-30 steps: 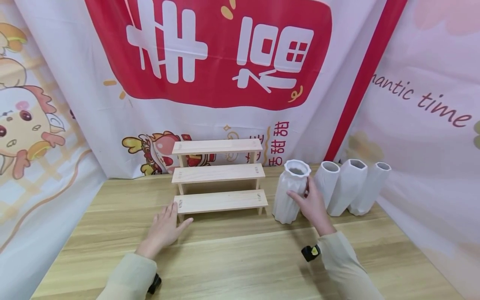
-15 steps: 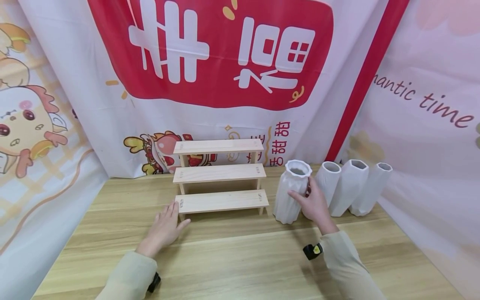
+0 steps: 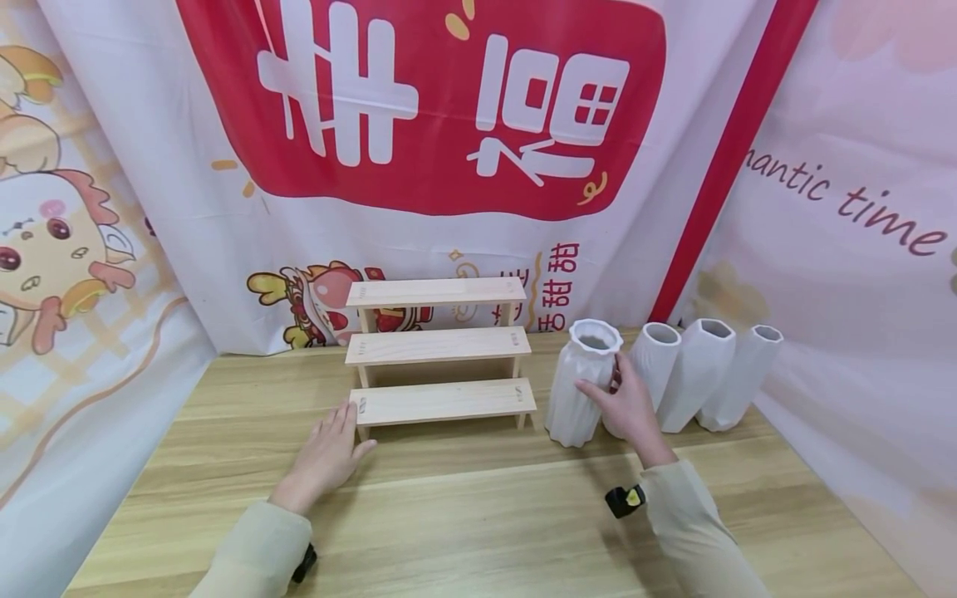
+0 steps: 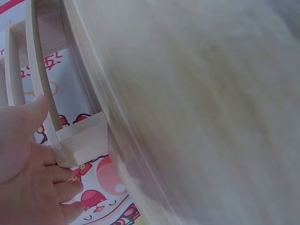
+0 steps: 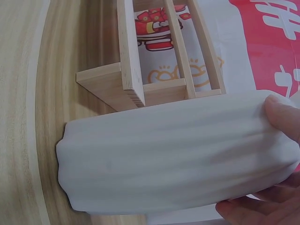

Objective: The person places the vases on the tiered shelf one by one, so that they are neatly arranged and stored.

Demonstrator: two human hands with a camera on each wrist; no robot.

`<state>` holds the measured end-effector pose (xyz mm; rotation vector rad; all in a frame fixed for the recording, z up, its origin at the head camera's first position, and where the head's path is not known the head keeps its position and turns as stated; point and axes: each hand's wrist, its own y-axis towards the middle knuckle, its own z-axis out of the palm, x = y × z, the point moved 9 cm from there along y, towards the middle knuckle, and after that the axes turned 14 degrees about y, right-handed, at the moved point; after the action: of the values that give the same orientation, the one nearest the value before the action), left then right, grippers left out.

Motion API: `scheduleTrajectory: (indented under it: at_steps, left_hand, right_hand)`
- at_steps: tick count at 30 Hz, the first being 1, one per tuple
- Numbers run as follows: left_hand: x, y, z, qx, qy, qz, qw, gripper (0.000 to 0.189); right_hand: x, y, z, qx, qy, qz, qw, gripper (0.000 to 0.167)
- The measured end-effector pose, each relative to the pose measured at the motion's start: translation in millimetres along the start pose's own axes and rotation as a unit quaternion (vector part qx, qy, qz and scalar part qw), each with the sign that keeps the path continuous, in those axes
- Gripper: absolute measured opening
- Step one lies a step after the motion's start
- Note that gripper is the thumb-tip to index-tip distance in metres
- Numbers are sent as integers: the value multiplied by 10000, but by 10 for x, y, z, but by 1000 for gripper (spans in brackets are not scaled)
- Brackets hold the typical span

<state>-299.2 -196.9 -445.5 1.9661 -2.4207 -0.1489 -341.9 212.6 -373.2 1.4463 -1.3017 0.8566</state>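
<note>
A three-tier wooden stand (image 3: 441,402) is on the table. At the left end of its lowest board rests my left hand (image 3: 323,459), fingers fairly straight and thumb apart; the left wrist view shows the fingertips (image 4: 70,192) beside the board's end. With thumb and fingers, my right hand (image 3: 630,409) grips a white fluted vase (image 3: 574,399) with a scalloped rim, upright just right of the stand. In the right wrist view the vase's ribbed side (image 5: 173,154) fills the middle, the thumb (image 5: 283,117) on one side and fingers on the other.
Three more white vases stand right of my right hand: a round-mouthed one (image 3: 654,365), a faceted one (image 3: 697,378) and a narrow-mouthed one (image 3: 740,382). A printed cloth (image 3: 434,187) hangs close behind the stand. The wood-grain table (image 3: 478,531) extends in front.
The left thumb has drawn slightly closer to the left fingers. The right hand keeps its grip on the fluted vase, which stays in place; the view has shifted slightly.
</note>
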Motion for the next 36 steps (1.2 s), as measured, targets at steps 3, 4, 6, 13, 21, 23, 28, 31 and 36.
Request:
scheduleTrajectory:
  at_steps: [3, 4, 6, 13, 21, 23, 28, 31, 36]
  left_hand:
    - [-3, -9, -8, -8, 23, 13, 10000, 72]
    - [-4, -13, -12, -19, 31, 18, 10000, 72]
    - [-5, -18, -22, -57, 47, 28, 10000, 71]
    - [-8, -31, -37, -196, 116, 72, 9997, 69]
    - [-14, -48, -48, -274, 103, 112, 9995, 68]
    - [-15, -53, -54, -286, 120, 118, 9994, 66]
    - [-16, -57, -57, -313, 174, 130, 9993, 61]
    - [-13, -57, -64, -351, 189, 144, 9991, 61]
    - [-14, -62, -71, -379, 175, 170, 9990, 61]
  right_hand:
    - [6, -8, 0, -6, 12, -29, 10000, 77]
    - [8, -10, -1, -16, 24, -35, 10000, 77]
    - [13, -16, -4, -36, 44, -47, 10000, 77]
    - [2, -19, -25, -160, 81, -7, 9998, 77]
    - [23, -30, -53, -301, 147, -188, 9993, 75]
    - [46, -41, -62, -333, 208, -297, 9988, 73]
    - [69, -57, -89, -368, 192, -281, 9987, 74]
    - [92, -71, -106, -377, 159, -173, 9990, 77]
    - [179, -88, -122, -394, 185, -161, 9989, 79]
